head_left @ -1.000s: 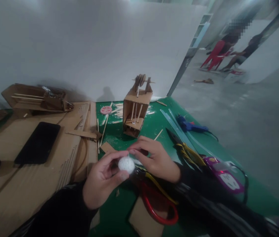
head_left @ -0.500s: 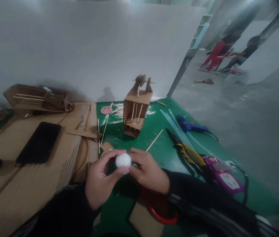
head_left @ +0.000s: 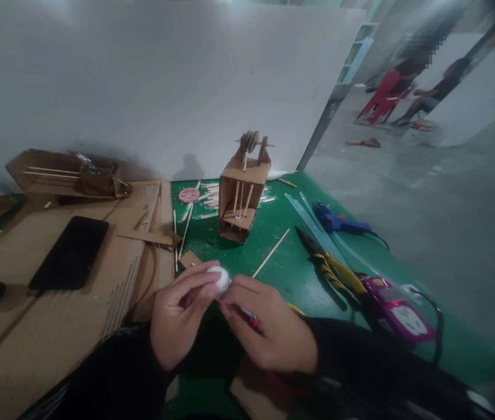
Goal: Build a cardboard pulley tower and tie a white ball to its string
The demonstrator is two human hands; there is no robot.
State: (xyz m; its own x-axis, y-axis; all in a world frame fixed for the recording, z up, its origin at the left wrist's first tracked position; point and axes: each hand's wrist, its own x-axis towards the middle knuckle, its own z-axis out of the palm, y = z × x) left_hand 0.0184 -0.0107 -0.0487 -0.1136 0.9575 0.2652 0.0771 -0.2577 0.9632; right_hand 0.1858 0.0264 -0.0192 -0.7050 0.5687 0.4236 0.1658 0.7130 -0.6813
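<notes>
A small white ball [head_left: 218, 279] is pinched between the thumb and fingers of my left hand [head_left: 179, 318]. Close against its right side, my right hand [head_left: 271, 321] is closed around a thin tool [head_left: 248, 315] with a dark and red body, mostly hidden by the fingers. Beyond the hands, an upright cardboard frame [head_left: 225, 204] with sticks inside and round cardboard discs [head_left: 250, 142] on top stands on the green table [head_left: 273, 224]. A single thin stick [head_left: 271, 252] lies just past my right hand.
Pliers [head_left: 334, 265], a blue glue gun [head_left: 341, 221] and a purple power strip [head_left: 398, 312] lie to the right. On the left are cardboard sheets [head_left: 11, 326], a black phone [head_left: 70, 252] and another cardboard frame [head_left: 55, 175]. People sit far back right.
The white ball has turned and is more covered by my left fingers. My right hand has shifted right and down, showing the tool's red part. The red handle below is now mostly hidden.
</notes>
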